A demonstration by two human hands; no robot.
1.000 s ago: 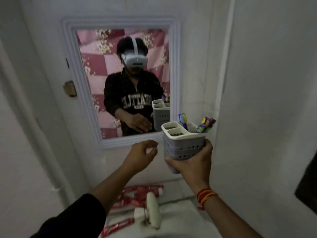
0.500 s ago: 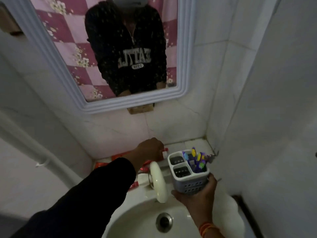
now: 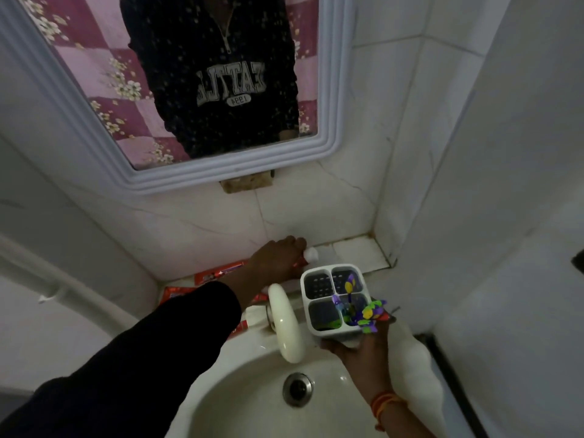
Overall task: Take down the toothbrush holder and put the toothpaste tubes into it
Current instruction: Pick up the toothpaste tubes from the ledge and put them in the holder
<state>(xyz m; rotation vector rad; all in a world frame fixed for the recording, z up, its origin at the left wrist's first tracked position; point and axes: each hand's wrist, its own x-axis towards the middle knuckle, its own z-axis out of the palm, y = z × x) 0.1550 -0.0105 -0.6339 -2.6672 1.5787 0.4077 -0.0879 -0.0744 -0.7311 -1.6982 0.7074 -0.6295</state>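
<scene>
My right hand (image 3: 363,352) grips a white, perforated toothbrush holder (image 3: 319,298) from below, over the right rim of the sink. It has four compartments, and colourful toothbrushes (image 3: 363,311) stand in its near right one. My left hand (image 3: 275,260) is closed around a red toothpaste tube with a white cap (image 3: 311,254) on the ledge behind the tap. More red toothpaste tubes (image 3: 218,271) lie on the ledge to the left, partly hidden by my dark sleeve.
A white tap (image 3: 284,324) stands between my hands, over the white sink (image 3: 252,406) with its metal drain (image 3: 297,388). A white-framed mirror (image 3: 189,181) hangs above the ledge. Tiled walls close in on the right and left.
The view swung down from the mirror to the sink. My right hand lowered the holder to sink level. My left hand reached onto the ledge and closed on a toothpaste tube.
</scene>
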